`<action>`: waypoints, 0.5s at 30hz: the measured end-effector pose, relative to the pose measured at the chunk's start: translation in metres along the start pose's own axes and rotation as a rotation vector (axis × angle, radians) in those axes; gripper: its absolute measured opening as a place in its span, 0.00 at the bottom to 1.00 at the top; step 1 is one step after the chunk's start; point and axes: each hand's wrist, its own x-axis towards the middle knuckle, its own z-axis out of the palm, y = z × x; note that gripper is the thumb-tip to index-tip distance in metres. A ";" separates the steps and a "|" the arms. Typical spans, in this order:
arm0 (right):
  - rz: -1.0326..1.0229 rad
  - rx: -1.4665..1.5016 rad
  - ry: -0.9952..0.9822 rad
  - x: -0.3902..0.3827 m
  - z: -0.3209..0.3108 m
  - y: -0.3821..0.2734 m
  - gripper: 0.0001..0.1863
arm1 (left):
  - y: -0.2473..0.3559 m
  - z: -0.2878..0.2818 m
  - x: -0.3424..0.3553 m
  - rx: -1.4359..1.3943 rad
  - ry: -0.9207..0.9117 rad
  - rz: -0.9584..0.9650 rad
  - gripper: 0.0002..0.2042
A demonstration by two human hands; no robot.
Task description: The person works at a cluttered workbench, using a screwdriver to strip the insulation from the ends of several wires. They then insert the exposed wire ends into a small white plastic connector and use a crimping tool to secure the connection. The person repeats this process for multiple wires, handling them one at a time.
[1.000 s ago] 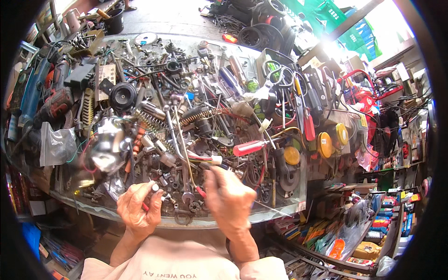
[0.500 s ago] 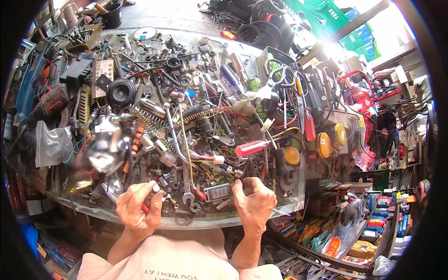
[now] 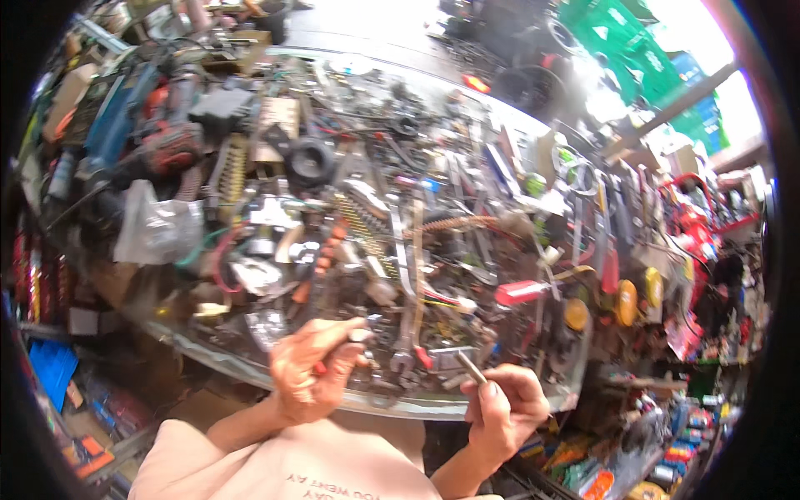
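My left hand point(image 3: 310, 371) is closed around a small metal part with a red bit showing between the fingers, just above the near edge of a cluttered table point(image 3: 250, 371). My right hand point(image 3: 504, 408) grips a thin grey metal rod point(image 3: 469, 366) that points up and to the left toward the pile. Between the two hands lie several wrenches point(image 3: 410, 333) and small metal pieces. A red-handled tool point(image 3: 521, 292) lies a little beyond my right hand.
Heaps of tools, springs point(image 3: 362, 225), wires, a clear plastic bag point(image 3: 154, 229) and a black round part point(image 3: 310, 160) cover the table. Yellow round objects point(image 3: 627, 302) hang at its right edge. Shelves with coloured boxes point(image 3: 675, 454) stand lower right.
My right hand has drawn back from the pile toward me and now holds the thin rod at the table's near edge. My left hand has stayed closed in about the same place.
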 end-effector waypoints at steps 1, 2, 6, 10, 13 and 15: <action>-0.012 -0.011 0.005 -0.006 0.009 0.003 0.07 | 0.013 -0.002 0.003 -0.217 -0.032 -0.186 0.13; -0.205 -0.053 -0.027 -0.008 0.018 0.015 0.06 | 0.028 -0.009 0.009 -0.420 -0.089 -0.438 0.12; -0.333 -0.131 -0.055 -0.021 0.042 0.021 0.08 | 0.021 -0.018 0.017 -0.846 -0.175 -0.679 0.15; -0.471 -0.298 -0.159 -0.013 0.050 0.021 0.09 | 0.010 -0.023 0.013 -1.072 -0.171 -0.735 0.14; -0.416 -0.270 -0.149 -0.014 0.054 0.020 0.08 | 0.006 -0.027 0.011 -1.166 -0.140 -0.794 0.14; -0.337 -0.196 -0.114 -0.017 0.059 0.020 0.08 | 0.005 -0.029 0.011 -1.178 -0.131 -0.810 0.14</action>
